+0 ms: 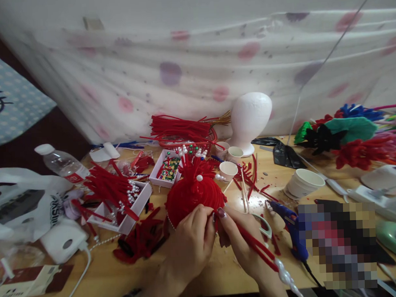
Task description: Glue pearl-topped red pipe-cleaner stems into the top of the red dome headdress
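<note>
My left hand (193,237) and my right hand (241,235) meet at the front of the table, fingertips pinched together on a red chenille stem (258,246). The stem runs back over my right hand and ends in white pearl beads (286,275). Just behind my fingers stands a rounded red chenille headpiece (189,194), with pearl-tipped and coloured-bead stalks on top. My left hand partly covers its lower edge. The exact spot where both hands grip the stem is mostly hidden by the fingers.
On the left are a white box of red stems (141,202), a plastic bottle (60,162) and a white adapter (63,240). A bead box (154,174), paper cups (305,182) and a white foam head (251,116) stand behind. A blue glue gun (293,232) lies right.
</note>
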`<action>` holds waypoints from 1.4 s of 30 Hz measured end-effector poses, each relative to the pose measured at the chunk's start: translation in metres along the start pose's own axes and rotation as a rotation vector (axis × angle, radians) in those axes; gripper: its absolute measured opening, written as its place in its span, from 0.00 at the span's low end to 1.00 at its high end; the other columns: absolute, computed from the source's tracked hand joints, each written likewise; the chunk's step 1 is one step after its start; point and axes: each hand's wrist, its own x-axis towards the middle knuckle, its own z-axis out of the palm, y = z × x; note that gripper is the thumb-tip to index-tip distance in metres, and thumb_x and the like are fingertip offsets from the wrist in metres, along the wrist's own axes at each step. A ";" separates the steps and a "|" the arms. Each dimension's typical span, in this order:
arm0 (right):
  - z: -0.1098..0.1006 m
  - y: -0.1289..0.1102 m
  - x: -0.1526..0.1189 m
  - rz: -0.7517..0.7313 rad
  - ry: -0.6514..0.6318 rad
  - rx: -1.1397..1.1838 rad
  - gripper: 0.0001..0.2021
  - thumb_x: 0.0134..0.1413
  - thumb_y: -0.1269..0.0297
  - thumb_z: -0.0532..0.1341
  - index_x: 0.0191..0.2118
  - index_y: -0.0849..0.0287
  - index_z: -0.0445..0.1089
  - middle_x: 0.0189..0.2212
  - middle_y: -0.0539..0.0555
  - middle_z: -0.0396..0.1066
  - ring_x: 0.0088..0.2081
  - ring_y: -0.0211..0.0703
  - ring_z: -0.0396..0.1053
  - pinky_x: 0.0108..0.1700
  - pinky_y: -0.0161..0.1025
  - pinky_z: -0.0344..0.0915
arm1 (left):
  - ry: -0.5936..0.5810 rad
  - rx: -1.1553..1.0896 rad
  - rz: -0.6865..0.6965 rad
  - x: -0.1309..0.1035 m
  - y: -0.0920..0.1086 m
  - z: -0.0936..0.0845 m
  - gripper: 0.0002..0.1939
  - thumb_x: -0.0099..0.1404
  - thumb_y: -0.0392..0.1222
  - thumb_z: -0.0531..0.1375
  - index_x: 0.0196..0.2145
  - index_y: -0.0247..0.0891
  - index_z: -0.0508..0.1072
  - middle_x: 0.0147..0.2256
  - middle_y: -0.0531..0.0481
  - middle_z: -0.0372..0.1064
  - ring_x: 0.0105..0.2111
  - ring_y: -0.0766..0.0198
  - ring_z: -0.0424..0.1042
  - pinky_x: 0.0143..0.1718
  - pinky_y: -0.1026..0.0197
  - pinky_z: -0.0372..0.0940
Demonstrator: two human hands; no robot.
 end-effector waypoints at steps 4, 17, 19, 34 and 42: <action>0.007 0.002 -0.003 -0.072 0.046 0.047 0.20 0.65 0.56 0.50 0.22 0.57 0.59 0.15 0.46 0.61 0.18 0.33 0.59 0.22 0.30 0.54 | 0.071 0.038 0.055 0.000 0.000 -0.001 0.07 0.71 0.32 0.48 0.42 0.39 0.64 0.34 0.49 0.71 0.34 0.62 0.73 0.37 0.62 0.67; 0.005 0.017 -0.002 -0.362 0.184 -0.603 0.16 0.64 0.67 0.49 0.25 0.58 0.64 0.16 0.47 0.62 0.18 0.32 0.60 0.25 0.32 0.50 | 0.185 0.119 0.090 -0.003 -0.001 0.001 0.10 0.67 0.29 0.53 0.46 0.37 0.66 0.37 0.46 0.71 0.38 0.60 0.73 0.40 0.60 0.68; 0.001 0.024 -0.002 -0.326 0.174 -0.678 0.15 0.62 0.64 0.51 0.25 0.58 0.66 0.15 0.48 0.63 0.16 0.33 0.59 0.23 0.33 0.47 | 0.150 0.109 0.130 -0.005 0.005 -0.008 0.21 0.64 0.29 0.56 0.55 0.36 0.64 0.46 0.41 0.69 0.46 0.56 0.70 0.48 0.55 0.67; -0.021 0.000 -0.007 -0.058 -0.268 -0.741 0.05 0.43 0.73 0.60 0.22 0.57 0.69 0.20 0.52 0.72 0.23 0.41 0.67 0.26 0.37 0.43 | -0.105 -0.303 0.281 -0.001 0.017 -0.014 0.06 0.67 0.34 0.60 0.38 0.38 0.78 0.34 0.45 0.73 0.34 0.64 0.74 0.34 0.65 0.71; -0.018 0.010 -0.013 -0.107 0.031 -0.542 0.04 0.57 0.63 0.59 0.36 0.58 0.66 0.23 0.48 0.68 0.23 0.39 0.65 0.26 0.33 0.52 | 0.325 -0.425 0.302 -0.010 0.010 -0.016 0.04 0.66 0.34 0.62 0.38 0.39 0.76 0.32 0.50 0.78 0.30 0.67 0.77 0.30 0.68 0.73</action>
